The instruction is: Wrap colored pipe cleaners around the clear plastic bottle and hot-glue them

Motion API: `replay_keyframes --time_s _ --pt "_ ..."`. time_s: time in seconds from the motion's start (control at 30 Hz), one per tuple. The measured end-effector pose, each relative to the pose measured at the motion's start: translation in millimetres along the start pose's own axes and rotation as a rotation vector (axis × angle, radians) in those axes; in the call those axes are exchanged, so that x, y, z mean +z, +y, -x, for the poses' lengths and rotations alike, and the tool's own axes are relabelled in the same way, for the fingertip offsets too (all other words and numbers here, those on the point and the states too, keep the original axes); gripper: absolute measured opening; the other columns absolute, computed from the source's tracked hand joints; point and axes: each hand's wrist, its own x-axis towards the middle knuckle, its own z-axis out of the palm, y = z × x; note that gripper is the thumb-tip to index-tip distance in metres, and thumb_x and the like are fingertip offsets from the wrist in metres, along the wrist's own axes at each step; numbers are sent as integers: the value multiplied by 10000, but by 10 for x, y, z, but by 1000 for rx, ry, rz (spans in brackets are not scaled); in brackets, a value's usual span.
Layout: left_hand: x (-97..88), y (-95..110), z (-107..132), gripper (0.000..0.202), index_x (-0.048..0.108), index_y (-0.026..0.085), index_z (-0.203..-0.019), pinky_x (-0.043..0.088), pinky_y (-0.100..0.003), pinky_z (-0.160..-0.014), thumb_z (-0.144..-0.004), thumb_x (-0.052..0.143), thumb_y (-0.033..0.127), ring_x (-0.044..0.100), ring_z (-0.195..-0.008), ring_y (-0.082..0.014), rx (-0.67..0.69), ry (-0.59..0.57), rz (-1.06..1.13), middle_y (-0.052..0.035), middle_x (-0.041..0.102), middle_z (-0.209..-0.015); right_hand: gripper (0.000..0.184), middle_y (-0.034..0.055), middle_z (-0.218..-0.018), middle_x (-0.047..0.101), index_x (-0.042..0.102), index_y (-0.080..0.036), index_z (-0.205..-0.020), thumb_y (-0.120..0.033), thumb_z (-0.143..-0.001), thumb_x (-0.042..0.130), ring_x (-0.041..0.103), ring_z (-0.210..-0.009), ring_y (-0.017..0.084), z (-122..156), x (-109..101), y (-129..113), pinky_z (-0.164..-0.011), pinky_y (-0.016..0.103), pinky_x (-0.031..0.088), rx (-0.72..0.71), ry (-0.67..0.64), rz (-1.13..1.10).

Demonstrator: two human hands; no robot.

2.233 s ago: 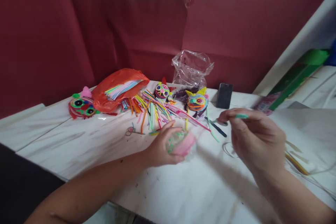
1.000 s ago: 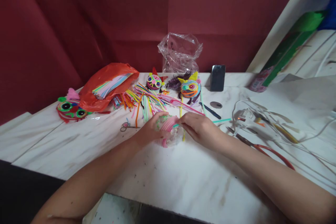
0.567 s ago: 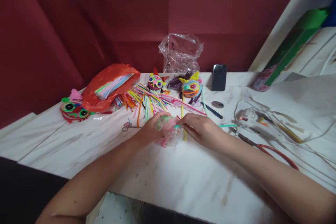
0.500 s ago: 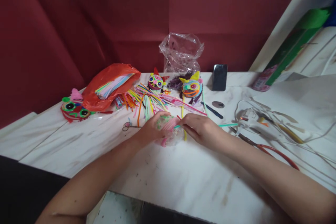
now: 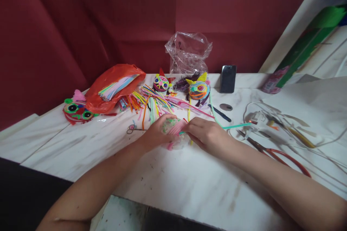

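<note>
My left hand [image 5: 155, 133] is closed around the left side of a small rounded craft piece [image 5: 175, 128], clear and partly covered with pink and green strips. At its right side the fingers of my right hand [image 5: 206, 133] pinch a teal pipe cleaner [image 5: 238, 126]. One end of that strip lies against the piece, and its long tail sticks out to the right behind my wrist. My fingers hide part of the piece. Just behind them lies a pile of coloured pipe cleaners [image 5: 157, 103].
Finished animal heads [image 5: 199, 90] stand along the back, near a red plastic bag [image 5: 116, 75] and clear bag [image 5: 188, 52]. A phone [image 5: 227, 79] leans at the rear. To the right lie red-handled scissors [image 5: 287, 157], a power strip [image 5: 276, 135] and cables; small scissors [image 5: 132, 129] lie left.
The right hand has turned slightly and its fingers sit a little lower against the piece. The teal pipe cleaner's tail has shifted right and up. The left hand keeps its hold.
</note>
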Motion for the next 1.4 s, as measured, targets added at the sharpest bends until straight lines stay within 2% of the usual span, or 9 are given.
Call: replay_keyframes --time_s 0.2,0.57,0.77,0.87,0.97,1.17,1.4 --pt "12 9 12 606 551 214 -1157 398 -416 -1027 -625 771 402 513 -1209 -310 12 12 -21 -65 593 -1230 222 78 -779 630 627 -161 -921 -122 -954 410 585 -739 180 -15 -20 -14 -615 261 455 -13 -5 -12" --pt "24 34 19 639 546 196 -1159 396 -429 -1037 -599 790 383 507 -1222 -321 -2 5 33 -85 580 -1267 284 84 -846 639 636 -163 -931 -43 -927 378 589 -753 159 -17 -41 -3 -617 233 432 -19 -32 0" --pt "38 53 29 606 548 192 -1139 392 -431 -1036 -595 764 348 513 -1207 -320 6 17 32 -88 588 -1247 240 87 -853 641 619 -169 -940 -89 -953 393 601 -762 162 -5 5 -3 -630 242 459 -3 -28 -21" --pt "32 40 26 596 552 186 -1121 390 -417 -1042 -587 756 355 509 -1208 -318 26 28 50 -87 593 -1209 154 93 -881 646 591 -178 -969 -179 -964 437 627 -803 174 -2 31 28 -670 268 505 55 7 -107" --pt "23 11 13 589 556 193 -1109 403 -418 -1028 -583 753 371 510 -1200 -327 7 30 85 -81 591 -1196 84 97 -916 654 574 -188 -971 -196 -934 499 646 -843 188 -5 35 75 -719 297 537 92 56 -182" --pt "31 -13 3 564 569 205 -1099 396 -423 -1027 -567 734 295 511 -1184 -326 1 58 67 -72 598 -1178 132 129 -961 669 608 -171 -979 -156 -938 483 647 -912 210 -15 67 61 -764 328 545 12 150 -157" --pt "55 51 56 553 566 187 -1098 376 -415 -1033 -567 720 203 515 -1152 -298 12 57 53 -65 596 -1166 151 123 -965 653 617 -181 -990 -156 -943 476 627 -899 198 -9 120 -6 -750 319 537 5 213 -132"
